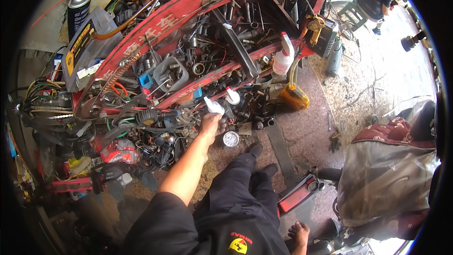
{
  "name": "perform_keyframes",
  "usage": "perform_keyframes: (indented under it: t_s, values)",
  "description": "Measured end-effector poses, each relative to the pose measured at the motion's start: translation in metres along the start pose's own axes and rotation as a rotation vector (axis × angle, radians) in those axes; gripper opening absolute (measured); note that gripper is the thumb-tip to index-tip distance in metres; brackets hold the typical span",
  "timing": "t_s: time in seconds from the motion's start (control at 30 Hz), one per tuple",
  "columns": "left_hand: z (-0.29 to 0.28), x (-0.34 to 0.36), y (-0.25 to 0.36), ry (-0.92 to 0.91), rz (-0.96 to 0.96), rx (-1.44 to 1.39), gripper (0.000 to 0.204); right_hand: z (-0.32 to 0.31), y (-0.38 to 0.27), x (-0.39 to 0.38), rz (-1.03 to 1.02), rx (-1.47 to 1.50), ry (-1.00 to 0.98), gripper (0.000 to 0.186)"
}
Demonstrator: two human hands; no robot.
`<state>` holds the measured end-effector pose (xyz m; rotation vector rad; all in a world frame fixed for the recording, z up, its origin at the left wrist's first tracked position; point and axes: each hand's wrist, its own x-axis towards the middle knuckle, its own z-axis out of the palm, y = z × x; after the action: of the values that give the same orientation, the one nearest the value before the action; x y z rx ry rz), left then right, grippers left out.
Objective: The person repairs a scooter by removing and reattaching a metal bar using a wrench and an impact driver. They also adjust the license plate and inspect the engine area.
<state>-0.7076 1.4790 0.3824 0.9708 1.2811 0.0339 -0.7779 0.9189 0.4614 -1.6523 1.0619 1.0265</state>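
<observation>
My left hand [213, 125] is wrapped round a white bottle [214, 106] with a tilted spout, at the front edge of the red rack. Right beside it stands another white bottle [232, 97] with a red tip. Close to the hand on the floor is a small round tub [230, 139] with whitish contents. My right hand [299, 233] hangs low at my right side with its fingers curled in, and nothing shows in it. Nearest to it is a red and black motorcycle part [297, 196].
A red metal rack [163, 23] holds sockets, wrenches and loose parts. A white bottle with red print [282, 59] and a yellow container [293, 97] stand at its right. A grey spray can [79, 7] is far left. A plastic-covered seat [387, 179] fills the right.
</observation>
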Motion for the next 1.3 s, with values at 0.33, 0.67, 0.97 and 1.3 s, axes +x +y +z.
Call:
perform_keyframes:
  t_s: [0.33, 0.67, 0.97, 1.3]
  values:
    - [-0.018, -0.020, -0.042, -0.065, 0.022, 0.446, 0.012, 0.003, -0.005, 0.010, -0.084, 0.020, 0.004, 0.032]
    - [0.018, -0.059, -0.033, -0.125, 0.093, 0.652, 0.018, -0.025, 0.049, 0.047, -0.050, 0.155, 0.005, 0.026]
    - [0.033, -0.081, -0.051, -0.084, 0.371, 0.853, 0.020, -0.078, 0.075, 0.142, -0.228, 0.226, -0.103, 0.025]
    - [-0.031, -0.118, -0.120, 0.109, 0.237, 0.841, 0.036, -0.111, -0.001, 0.169, -0.249, 0.058, -0.172, 0.027]
